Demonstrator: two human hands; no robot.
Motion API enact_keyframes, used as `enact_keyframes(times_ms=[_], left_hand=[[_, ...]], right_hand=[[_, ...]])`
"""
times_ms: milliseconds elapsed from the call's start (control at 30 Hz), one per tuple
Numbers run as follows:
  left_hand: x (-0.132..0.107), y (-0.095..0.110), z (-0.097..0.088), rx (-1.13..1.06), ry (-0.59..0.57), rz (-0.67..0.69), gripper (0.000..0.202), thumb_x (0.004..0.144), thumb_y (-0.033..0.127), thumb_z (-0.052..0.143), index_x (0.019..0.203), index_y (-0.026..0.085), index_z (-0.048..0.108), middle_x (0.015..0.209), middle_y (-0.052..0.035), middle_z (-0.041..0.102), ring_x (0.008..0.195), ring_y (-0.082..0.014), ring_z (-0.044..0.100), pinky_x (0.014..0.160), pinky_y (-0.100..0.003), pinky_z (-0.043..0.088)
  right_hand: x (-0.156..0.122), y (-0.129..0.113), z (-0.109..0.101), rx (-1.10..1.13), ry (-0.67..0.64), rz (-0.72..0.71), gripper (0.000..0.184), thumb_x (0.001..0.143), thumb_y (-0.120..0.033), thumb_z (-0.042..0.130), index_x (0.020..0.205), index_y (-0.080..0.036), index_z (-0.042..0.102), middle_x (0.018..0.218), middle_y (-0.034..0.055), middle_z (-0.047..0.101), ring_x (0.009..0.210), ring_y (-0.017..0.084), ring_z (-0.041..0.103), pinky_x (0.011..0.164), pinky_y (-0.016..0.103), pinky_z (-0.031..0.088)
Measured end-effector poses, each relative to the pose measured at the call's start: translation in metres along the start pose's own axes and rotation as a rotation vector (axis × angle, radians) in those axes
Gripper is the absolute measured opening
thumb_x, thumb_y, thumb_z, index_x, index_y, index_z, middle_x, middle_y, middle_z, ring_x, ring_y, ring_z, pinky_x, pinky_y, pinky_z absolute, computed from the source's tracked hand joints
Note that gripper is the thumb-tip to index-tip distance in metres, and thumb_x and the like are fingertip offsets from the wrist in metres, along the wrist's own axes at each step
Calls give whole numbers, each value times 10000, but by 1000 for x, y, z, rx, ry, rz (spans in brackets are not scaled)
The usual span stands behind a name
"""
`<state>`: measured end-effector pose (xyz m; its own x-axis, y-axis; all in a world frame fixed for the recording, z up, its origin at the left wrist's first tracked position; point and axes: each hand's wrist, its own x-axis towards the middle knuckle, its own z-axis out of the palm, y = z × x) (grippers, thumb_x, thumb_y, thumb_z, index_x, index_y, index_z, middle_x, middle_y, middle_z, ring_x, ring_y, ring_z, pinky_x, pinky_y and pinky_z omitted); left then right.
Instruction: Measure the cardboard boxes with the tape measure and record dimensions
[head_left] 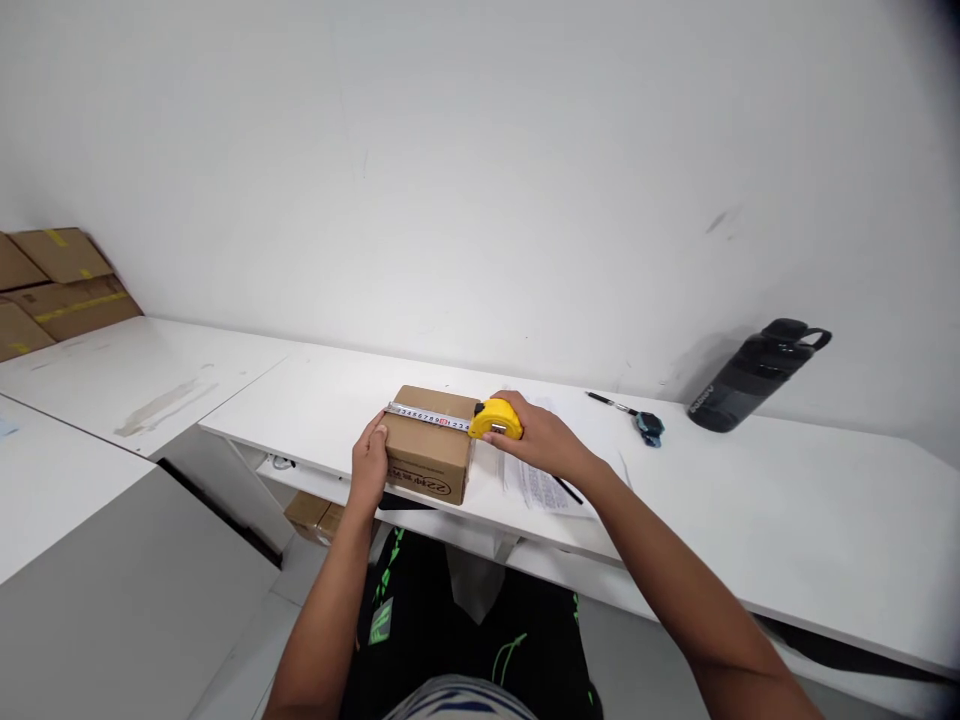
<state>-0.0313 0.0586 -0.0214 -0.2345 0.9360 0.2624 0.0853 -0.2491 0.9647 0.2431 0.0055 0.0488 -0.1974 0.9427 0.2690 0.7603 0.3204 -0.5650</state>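
Observation:
A small brown cardboard box (424, 455) with dark print on its front sits at the front edge of the white table. My left hand (369, 465) grips its left side, thumb at the front upper edge. Across the box top, from left to right, lies the metal blade (427, 416) of a tape measure. The yellow tape measure case (495, 418) is at the right edge of the box, in the closed fingers of my right hand (544, 437). The blade's far end is close to my left fingertips; whether they touch it I cannot tell.
Printed papers (544, 488) lie under and beside my right forearm, with a dark pen on them. Farther right are another pen (609, 402), a small dark blue object (648, 428) and a black bottle (754, 375). Stacked cartons (71, 300) stand far left; a wall rises behind.

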Motion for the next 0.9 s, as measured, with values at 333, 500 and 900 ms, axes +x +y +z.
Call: enact_keyframes(times_ms=[333,500,900], left_hand=[[4,-5,-2,18,-3,15,362,898,318,488,1178,213,692,1293,-62,656,1285,-269,532,1142,-414,350],[2,-4,1,54,11,26,399,906,315,465,1221,178,668,1310,-83,644,1285,-269,536,1138,-409,363],[2,-8,-1,46,-31,40,427,900,315,484,1281,200,637,1359,-50,614,1304,-248,520,1141,-389,370]], right_hand=[[10,-6,9,116,99,-30,409,819,-423,622,1171,-262,489,1087,43,646,892,214,609,721,330,456],[7,-2,23,233,163,24,443,807,-438,633,1176,-259,466,1038,30,646,877,204,606,739,342,472],[-1,0,38,356,335,20,435,777,-382,687,1150,-260,500,1117,38,602,943,204,587,821,355,478]])
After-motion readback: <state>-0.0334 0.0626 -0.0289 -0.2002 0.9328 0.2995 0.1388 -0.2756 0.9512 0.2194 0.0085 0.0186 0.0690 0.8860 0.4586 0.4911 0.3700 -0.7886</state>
